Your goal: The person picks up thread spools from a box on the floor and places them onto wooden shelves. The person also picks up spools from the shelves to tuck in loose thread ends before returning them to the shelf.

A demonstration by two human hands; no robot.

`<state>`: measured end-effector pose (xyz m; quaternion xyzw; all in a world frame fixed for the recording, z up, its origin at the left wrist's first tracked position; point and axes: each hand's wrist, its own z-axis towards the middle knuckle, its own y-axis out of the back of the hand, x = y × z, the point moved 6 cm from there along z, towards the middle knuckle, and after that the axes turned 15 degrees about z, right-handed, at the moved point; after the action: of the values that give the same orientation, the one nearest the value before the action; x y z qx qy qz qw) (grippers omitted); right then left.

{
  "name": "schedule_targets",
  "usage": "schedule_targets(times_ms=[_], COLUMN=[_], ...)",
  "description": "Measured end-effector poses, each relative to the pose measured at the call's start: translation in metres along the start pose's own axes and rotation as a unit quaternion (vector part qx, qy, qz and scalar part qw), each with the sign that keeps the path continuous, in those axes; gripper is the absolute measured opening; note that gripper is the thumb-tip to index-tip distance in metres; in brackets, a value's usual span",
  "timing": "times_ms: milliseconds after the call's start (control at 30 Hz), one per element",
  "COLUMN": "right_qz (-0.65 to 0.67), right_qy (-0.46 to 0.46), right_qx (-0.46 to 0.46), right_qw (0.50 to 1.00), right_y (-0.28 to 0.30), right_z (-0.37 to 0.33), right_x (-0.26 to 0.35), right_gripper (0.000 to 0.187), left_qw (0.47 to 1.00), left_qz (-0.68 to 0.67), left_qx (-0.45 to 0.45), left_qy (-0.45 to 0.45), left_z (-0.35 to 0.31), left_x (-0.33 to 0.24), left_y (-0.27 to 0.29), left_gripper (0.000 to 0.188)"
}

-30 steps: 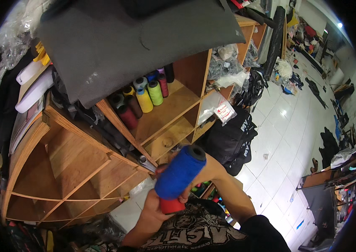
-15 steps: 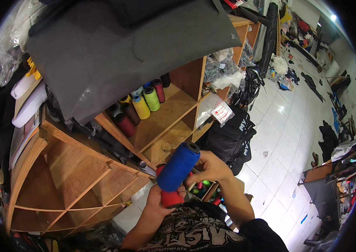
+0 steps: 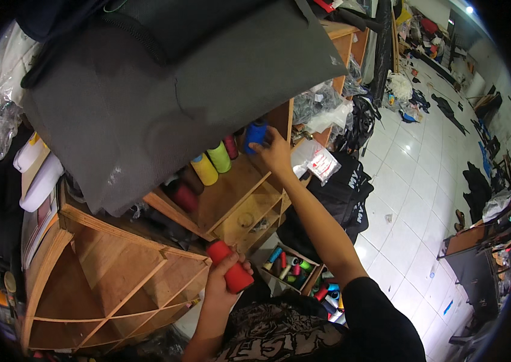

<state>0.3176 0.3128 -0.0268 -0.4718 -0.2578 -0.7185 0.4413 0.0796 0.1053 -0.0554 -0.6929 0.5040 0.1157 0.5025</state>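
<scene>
My right hand (image 3: 274, 151) is closed around a blue thread cone (image 3: 255, 137) inside the upper shelf compartment (image 3: 234, 184), at its right end. Beside the blue cone stands a dark red cone (image 3: 230, 146), then a lime green cone (image 3: 220, 158) and a yellow cone (image 3: 204, 170). A maroon cone (image 3: 182, 196) stands nearer the left end, partly in shadow. Lower down, in front of my body, my left hand (image 3: 224, 279) grips a red thread cone (image 3: 231, 268), held tilted with its narrow end up.
Dark grey fabric (image 3: 207, 66) drapes over the shelf top and overhangs the compartment. A box of colourful thread spools (image 3: 290, 268) sits below my right arm. Wooden cubbyholes (image 3: 116, 277) curve along the left. Black bags (image 3: 343, 193) lie on the white tiled floor (image 3: 409, 199).
My right hand has carried the blue cone up and away from my body into the shelf compartment. My left hand still holds the red cone, slightly lower and to the left.
</scene>
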Motion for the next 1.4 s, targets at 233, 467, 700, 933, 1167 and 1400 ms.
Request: schedule_targets(times_ms=[233,467,700,933,1167,1400], right_qz=[-0.114,-0.108,-0.141,0.164,-0.014,0.229], right_qy=[0.048,0.032,-0.019,-0.237,-0.159,-0.304], right_qx=[0.073,0.091,0.059,0.187,0.244,0.178], right_qw=[0.99,0.99,0.988,0.939,0.957,0.908], right_y=[-0.053,-0.063,-0.037,0.015,0.053,0.084], right_z=[0.041,0.041,0.017,-0.125,-0.211,-0.232], right_x=[-0.038,-0.069,-0.039,0.051,0.128,0.117], right_gripper=[0.059,0.06,0.048,0.025,0.062,0.051], left_qw=[0.999,0.998,0.994,0.987,0.968,0.971], left_qz=[0.05,0.051,0.103,0.127,0.177,0.11], left_qx=[-0.007,0.028,0.029,0.052,0.131,0.196], left_qy=[-0.021,-0.029,-0.023,-0.085,-0.121,-0.087], left_z=[-0.002,0.014,0.028,0.03,0.029,0.011], left_x=[-0.002,-0.017,-0.018,-0.03,0.007,0.011], left_y=[0.011,0.003,-0.005,-0.031,-0.053,-0.074], left_gripper=[0.028,0.029,0.031,0.033,0.045,0.05])
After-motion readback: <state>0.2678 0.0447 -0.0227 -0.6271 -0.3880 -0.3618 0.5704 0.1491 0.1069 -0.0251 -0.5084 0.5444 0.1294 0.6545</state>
